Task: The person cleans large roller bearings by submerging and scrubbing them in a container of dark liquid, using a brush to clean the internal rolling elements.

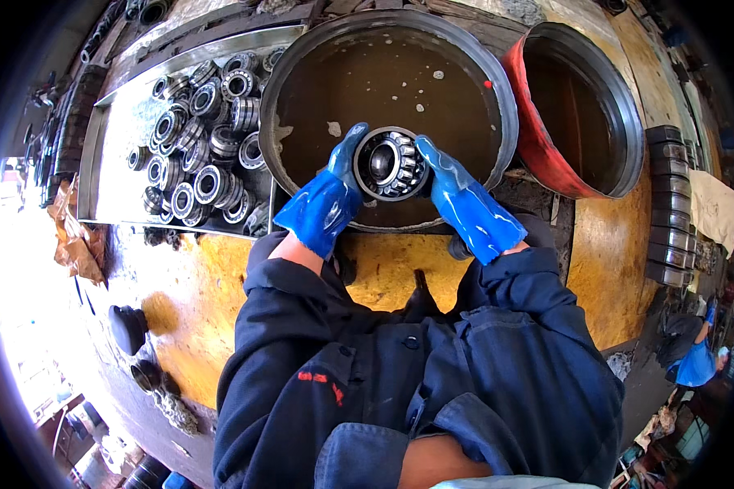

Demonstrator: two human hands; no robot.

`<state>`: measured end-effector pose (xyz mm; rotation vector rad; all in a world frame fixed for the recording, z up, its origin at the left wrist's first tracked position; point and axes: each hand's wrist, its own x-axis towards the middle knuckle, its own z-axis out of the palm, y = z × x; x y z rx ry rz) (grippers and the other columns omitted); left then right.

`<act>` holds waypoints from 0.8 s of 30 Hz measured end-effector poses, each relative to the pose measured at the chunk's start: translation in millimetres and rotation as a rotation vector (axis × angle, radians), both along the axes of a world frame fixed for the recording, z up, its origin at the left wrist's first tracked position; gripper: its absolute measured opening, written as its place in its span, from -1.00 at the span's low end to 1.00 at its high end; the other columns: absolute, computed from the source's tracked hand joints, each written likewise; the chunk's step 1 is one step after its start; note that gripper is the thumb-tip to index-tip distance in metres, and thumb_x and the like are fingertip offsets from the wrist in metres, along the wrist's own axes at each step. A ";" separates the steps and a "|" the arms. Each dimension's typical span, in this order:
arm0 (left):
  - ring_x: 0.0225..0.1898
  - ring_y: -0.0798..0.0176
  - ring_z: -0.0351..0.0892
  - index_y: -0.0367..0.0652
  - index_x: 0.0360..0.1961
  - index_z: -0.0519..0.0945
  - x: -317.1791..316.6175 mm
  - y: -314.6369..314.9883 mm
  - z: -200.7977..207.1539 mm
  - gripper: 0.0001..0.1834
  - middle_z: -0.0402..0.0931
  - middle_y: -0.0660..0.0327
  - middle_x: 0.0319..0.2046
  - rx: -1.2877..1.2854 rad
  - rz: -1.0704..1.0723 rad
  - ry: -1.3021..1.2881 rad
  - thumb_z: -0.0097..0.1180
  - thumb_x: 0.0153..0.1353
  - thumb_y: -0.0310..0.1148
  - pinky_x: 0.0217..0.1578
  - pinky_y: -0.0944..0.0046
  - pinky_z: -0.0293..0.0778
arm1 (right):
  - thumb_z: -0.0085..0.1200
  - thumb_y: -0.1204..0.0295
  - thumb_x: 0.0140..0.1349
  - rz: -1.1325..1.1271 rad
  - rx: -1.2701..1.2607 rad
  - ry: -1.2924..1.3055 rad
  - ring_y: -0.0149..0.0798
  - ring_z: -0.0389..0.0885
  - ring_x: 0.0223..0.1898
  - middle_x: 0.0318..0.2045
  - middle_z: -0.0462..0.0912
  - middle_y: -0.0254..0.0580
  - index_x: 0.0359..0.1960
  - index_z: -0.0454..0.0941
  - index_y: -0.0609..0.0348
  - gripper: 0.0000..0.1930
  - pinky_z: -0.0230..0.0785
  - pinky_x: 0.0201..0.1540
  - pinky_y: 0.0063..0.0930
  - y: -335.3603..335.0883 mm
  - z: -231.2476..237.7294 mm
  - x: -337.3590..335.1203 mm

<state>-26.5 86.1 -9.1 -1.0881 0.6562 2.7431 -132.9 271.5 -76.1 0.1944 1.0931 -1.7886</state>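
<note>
Between my two blue-gloved hands is a large roller bearing (pixel 401 169), its metal ring and rollers facing up. My left hand (pixel 334 183) presses on its left side, thumb and fingers along the rim. On the opposite side my right hand (pixel 457 189) grips the rim in the same way. The bearing is held over the near part of a wide round metal tub (pixel 507 122) of murky brown liquid, with pale flecks and a red speck on the surface. The undersides of the fingers are hidden.
Left of the tub, a shallow metal tray (pixel 95 155) holds several smaller bearings (pixel 210 184) in a heap. A red-sided round tub (pixel 523 114) with dark liquid stands at the right. Beyond it is a row of dark rings (pixel 669 216). Another person (pixel 697 363) is at far right.
</note>
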 end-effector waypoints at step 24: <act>-0.18 0.18 0.69 -0.43 -0.02 0.60 8.5 9.0 -39.7 -0.43 0.69 0.01 -0.13 -0.361 -0.061 0.231 0.15 0.37 0.00 -0.05 0.21 0.60 | 0.00 -0.07 0.38 -0.032 0.038 -0.064 -0.25 0.65 -0.18 -0.13 0.72 -0.22 0.10 0.60 0.12 -0.46 0.45 -0.06 -0.35 -1.1 -9.5 -2.1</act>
